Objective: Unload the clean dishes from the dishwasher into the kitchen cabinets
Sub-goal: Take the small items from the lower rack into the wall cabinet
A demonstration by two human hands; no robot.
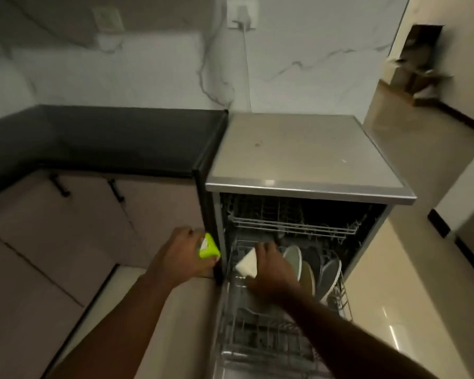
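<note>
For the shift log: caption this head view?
Left hand holds green item; right hand grips white dish in lower rack.

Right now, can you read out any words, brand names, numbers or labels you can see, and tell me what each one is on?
None can be read.
Green cup in the left hand: a pale patch, too blurred to read.
Dishwasher: no readable brand or numbers.
Wall socket: no readable marking.

Lime-green cup [209, 247]; black countertop [115, 138]; white-marbled wall [298, 64].
</note>
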